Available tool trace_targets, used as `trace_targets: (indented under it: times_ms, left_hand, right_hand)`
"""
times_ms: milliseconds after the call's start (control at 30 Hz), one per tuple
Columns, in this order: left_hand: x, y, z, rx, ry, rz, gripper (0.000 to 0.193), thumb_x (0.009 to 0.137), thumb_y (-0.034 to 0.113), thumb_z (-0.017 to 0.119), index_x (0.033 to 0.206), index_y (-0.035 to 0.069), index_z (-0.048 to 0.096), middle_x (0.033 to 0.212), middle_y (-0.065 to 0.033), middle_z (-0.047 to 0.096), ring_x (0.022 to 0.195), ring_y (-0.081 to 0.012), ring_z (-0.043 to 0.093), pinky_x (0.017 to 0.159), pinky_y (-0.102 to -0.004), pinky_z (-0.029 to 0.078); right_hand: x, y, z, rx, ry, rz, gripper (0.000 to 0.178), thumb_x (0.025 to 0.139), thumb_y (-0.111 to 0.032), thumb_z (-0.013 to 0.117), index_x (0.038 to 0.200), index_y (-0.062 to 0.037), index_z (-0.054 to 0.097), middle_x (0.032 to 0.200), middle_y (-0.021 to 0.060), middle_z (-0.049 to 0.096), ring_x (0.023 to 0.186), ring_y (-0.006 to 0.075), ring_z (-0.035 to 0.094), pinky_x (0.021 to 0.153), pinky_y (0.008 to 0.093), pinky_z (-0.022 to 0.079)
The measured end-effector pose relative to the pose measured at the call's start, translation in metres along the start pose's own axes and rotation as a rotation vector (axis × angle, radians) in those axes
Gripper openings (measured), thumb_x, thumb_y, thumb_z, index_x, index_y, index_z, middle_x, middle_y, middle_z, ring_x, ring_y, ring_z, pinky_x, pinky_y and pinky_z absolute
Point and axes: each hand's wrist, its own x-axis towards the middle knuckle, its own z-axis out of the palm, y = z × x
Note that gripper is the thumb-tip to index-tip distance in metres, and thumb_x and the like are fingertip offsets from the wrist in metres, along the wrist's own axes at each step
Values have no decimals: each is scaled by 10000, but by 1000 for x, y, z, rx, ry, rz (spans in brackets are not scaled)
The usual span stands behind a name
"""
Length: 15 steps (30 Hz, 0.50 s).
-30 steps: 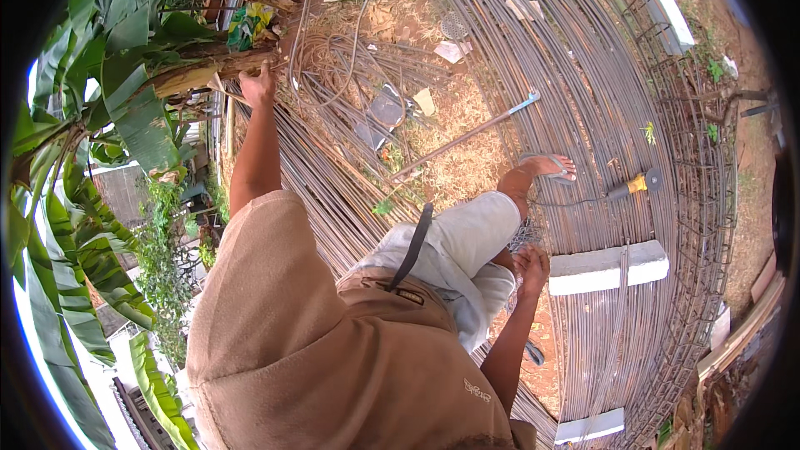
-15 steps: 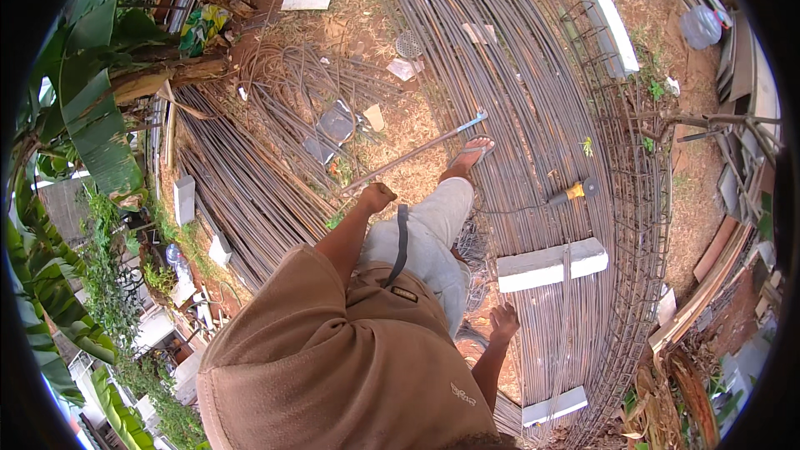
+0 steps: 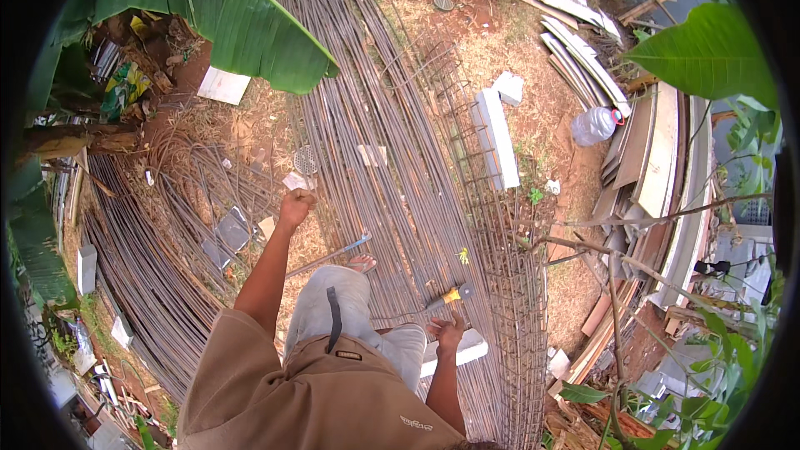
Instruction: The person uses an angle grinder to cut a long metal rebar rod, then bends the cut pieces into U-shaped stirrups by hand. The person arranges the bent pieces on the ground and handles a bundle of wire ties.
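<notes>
I stand barefoot on a long bundle of steel rods [image 3: 375,117] laid over bare earth. My left hand [image 3: 296,207] is stretched forward and clenched in a fist, with nothing visible in it. My right hand [image 3: 444,333] hangs low at my side, fingers apart, just below a yellow-handled tool [image 3: 452,293] that lies on the rods; hand and tool are apart. A white block [image 3: 467,350] sits right next to that hand. A thin metal bar [image 3: 329,257] lies by my foot [image 3: 361,263].
A rebar cage [image 3: 500,233] runs along the right of the rods, with a long white block [image 3: 497,135] on it. A plastic bottle [image 3: 594,125] and stacked boards [image 3: 658,167] lie further right. Curved rods [image 3: 142,283] and banana leaves [image 3: 250,25] are on the left.
The view has swung round. My left hand came off the tree trunk on the left, dropped to my knee, and is now out in front as a fist. My right hand stays low.
</notes>
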Motion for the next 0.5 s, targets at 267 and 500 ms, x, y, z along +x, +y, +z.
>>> trace_targets:
  times_ms: [267,500]
  left_hand:
    - [-52,-132,21,-376,136,-319,70,980,94,713,995,26,706,903,-107,778,708,-208,754,580,-343,546]
    - [-130,-210,8,-374,-92,-937,183,1028,220,674,935,64,686,859,-125,754,664,-249,727,568,-389,567]
  right_hand:
    - [148,-121,17,-192,-92,-319,561,1001,-60,546,1556,-65,464,1242,219,699,789,393,802,734,471,690]
    - [220,-204,58,-354,-68,223,376,1037,-172,630,1387,-35,616,1153,175,756,801,310,814,642,380,646]
